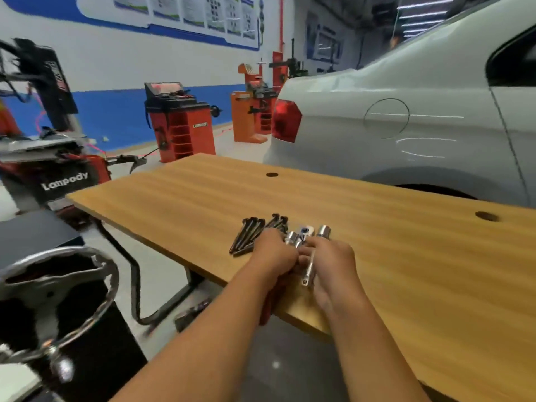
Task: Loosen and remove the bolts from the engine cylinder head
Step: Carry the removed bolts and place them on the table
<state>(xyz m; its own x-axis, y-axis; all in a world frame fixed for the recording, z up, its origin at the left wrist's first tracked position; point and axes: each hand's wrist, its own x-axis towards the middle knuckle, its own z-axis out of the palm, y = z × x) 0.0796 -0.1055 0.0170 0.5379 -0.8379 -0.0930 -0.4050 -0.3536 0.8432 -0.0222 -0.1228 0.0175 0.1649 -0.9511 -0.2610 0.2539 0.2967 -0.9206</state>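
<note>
Nearest, both forearms reach forward over the near edge of the long wooden counter (406,256). The left hand (274,253) is curled, knuckles up, over something red whose handle hangs below the counter edge, likely a ratchet grip, though the hand hides most of it. The right hand (333,262), just right of the left, is curled round a short chrome extension bar (308,274) whose square drive end points back toward the person.

Just beyond the fingers stand three or so polished chrome sockets (323,231) in a tight cluster, one with a blue mark on top. Left of the sockets lies a heap of long dark steel bolts (252,235), heads away, shanks fanned toward the left hand. No cylinder head is in view, so the step reads as assembling or sorting the tool at the counter.

To do it well, I would seat the extension squarely on the ratchet drive until it clicks, pick the socket that fits the bolt heads snugly, and keep the sleeve of the wrist clear of the bolt heap so none roll off the near edge.

Farther off, beyond the counter, stand a white car (406,111) and red-orange workshop machines (179,123).
</note>
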